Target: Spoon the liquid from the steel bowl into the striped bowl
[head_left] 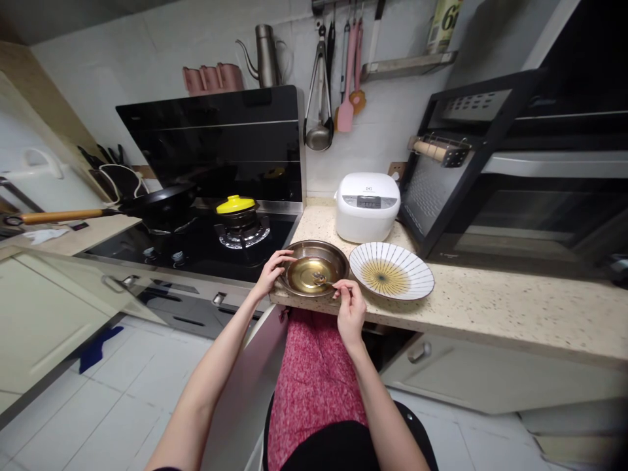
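Note:
A round metal basin [338,252] with yellowish liquid in it sits at the counter's front edge. My left hand [269,275] grips its left rim, fingers reaching over the edge. At the right side of the basin, my right hand [350,307] is closed in a pinch over the rim. What the fingertips hold is too small to make out. Close to them, a small dark and light thing [318,279] lies in the liquid; its kind is unclear. Just right of the basin stands a white plate [417,268] with dark radial lines and a yellow-brown centre.
Behind the basin stands a white rice cooker [367,209]. To the left, the gas stove [206,252] carries a yellow-lidded pot [236,206] and a wok [161,203]. An oven [549,216] is at the right. A cabinet door [267,353] hangs open beside my legs.

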A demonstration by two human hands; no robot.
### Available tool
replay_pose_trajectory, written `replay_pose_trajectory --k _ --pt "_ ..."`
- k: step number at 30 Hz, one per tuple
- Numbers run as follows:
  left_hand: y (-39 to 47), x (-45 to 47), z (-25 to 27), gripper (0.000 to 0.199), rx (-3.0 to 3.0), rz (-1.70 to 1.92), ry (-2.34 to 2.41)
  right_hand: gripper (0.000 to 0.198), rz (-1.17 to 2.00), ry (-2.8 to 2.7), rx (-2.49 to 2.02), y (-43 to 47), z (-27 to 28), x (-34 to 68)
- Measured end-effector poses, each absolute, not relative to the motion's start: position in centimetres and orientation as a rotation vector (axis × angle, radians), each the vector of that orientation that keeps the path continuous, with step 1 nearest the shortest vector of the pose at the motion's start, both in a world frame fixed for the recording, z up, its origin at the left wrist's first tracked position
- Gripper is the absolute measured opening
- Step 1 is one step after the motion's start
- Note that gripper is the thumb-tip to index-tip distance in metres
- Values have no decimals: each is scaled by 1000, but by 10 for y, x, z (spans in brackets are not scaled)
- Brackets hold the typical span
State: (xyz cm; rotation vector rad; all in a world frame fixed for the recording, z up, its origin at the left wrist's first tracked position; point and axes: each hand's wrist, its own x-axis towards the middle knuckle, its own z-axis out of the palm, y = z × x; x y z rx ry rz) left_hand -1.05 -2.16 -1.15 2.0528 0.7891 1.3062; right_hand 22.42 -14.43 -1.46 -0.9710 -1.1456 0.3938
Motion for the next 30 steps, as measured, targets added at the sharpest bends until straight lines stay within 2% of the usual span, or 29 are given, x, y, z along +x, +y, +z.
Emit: replay_pose_trajectory --k 16,30 --pt "-23 -9 -9 39 2032 1303 813 29 449 -1064 -921 -147 -20 220" --pt "-24 -8 -10 39 2005 1312 815 31 363 -1034 -908 -153 -12 235"
